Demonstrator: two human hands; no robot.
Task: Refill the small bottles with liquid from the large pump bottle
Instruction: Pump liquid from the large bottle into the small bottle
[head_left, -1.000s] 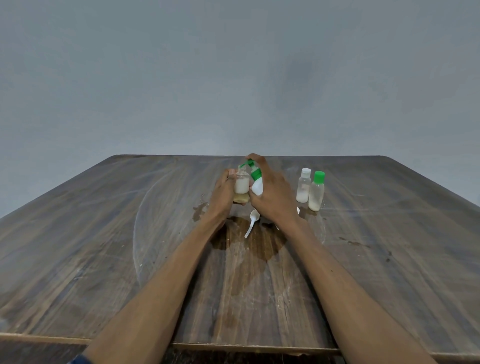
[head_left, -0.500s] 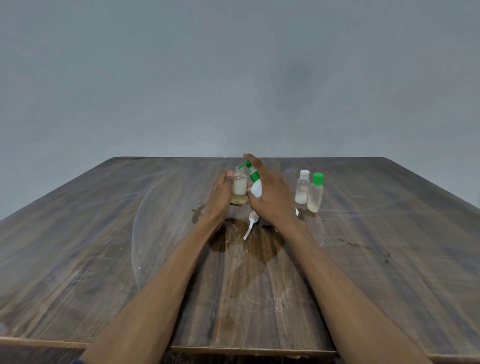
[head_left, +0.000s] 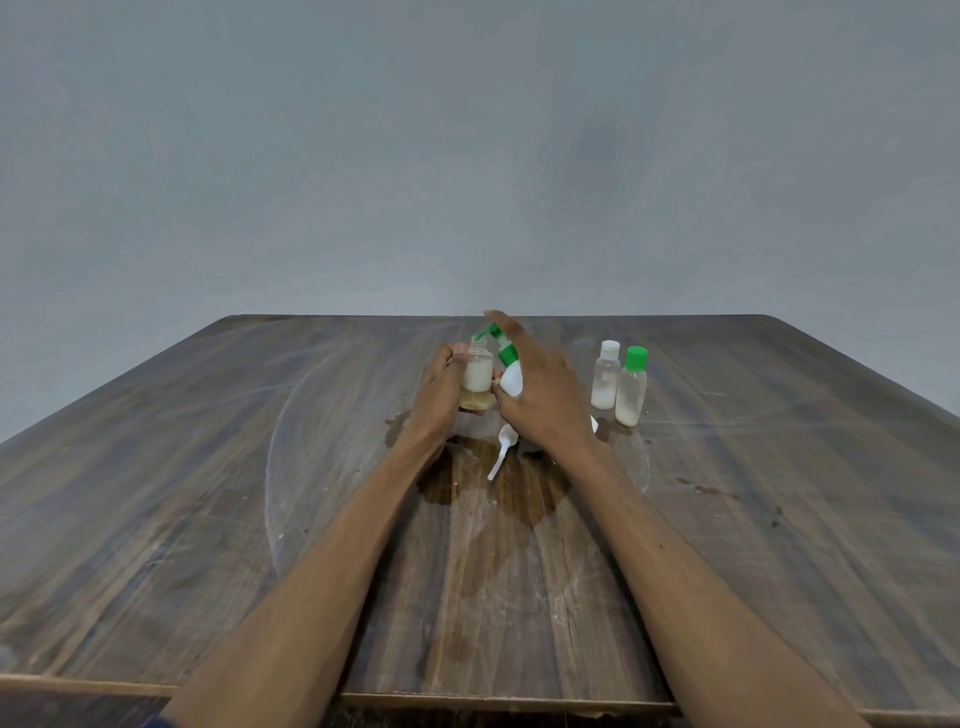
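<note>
From the head camera, a wide table (head_left: 208, 493) of dark, streaky wood grain fills the lower half, scuffed with pale curved scratches and marked by a darker wet-looking patch (head_left: 498, 483) near the middle. Behind it stands a plain grey wall (head_left: 467, 156).

The left hand (head_left: 441, 389) curls around a small clear bottle (head_left: 478, 376), holding it upright just above the table; the bottle has no cap, shows a threaded neck, and holds white liquid over a yellowish layer at the bottom. Touching it on the right is the pump bottle (head_left: 511, 382), white and rounded with a green collar and green spout, tilted so the spout reaches over the small bottle's mouth. The right hand (head_left: 545, 395) grips the pump bottle's body, its forefinger stretched out straight above the pump head.

A small white spoon-shaped piece (head_left: 501, 449) lies on the table below the hands. To the right, two clear capped bottles stand side by side, touching or nearly so: one with a white cap (head_left: 605, 376), one with a green cap (head_left: 631, 389), both partly filled with white liquid.
</note>
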